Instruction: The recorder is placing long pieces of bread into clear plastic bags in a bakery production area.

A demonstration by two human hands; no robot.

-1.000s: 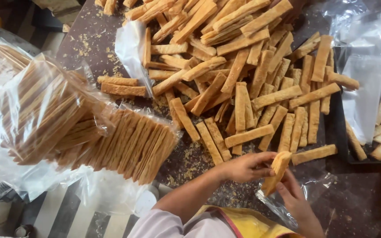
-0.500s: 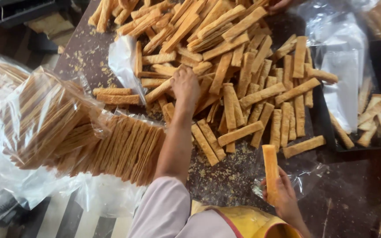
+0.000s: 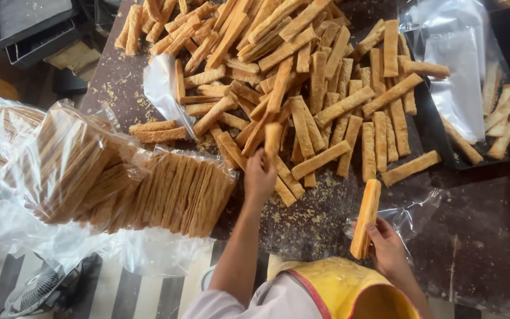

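A big loose pile of golden-brown pastry sticks [image 3: 302, 77] covers the dark worktop [image 3: 479, 218]. My left hand [image 3: 260, 177] is at the pile's near edge with its fingers closed on one pastry stick [image 3: 273, 139], lifted a little and pointing away from me. My right hand [image 3: 388, 248] is close to my body at the lower right. It grips a small upright stack of sticks [image 3: 366, 218] by the lower end, over a clear plastic bag [image 3: 411, 210].
Packed bags of sticks [image 3: 107, 177] lie in rows at the left in clear plastic. A dark tray [image 3: 444, 156] with plastic sheets and more sticks sits at the right. Crumbs litter the worktop. A small fan [image 3: 36, 292] stands on the striped floor at the lower left.
My left hand left the right hand, reached into the pile, and has drawn back holding one stick. The right hand keeps its stack, now turned upright.
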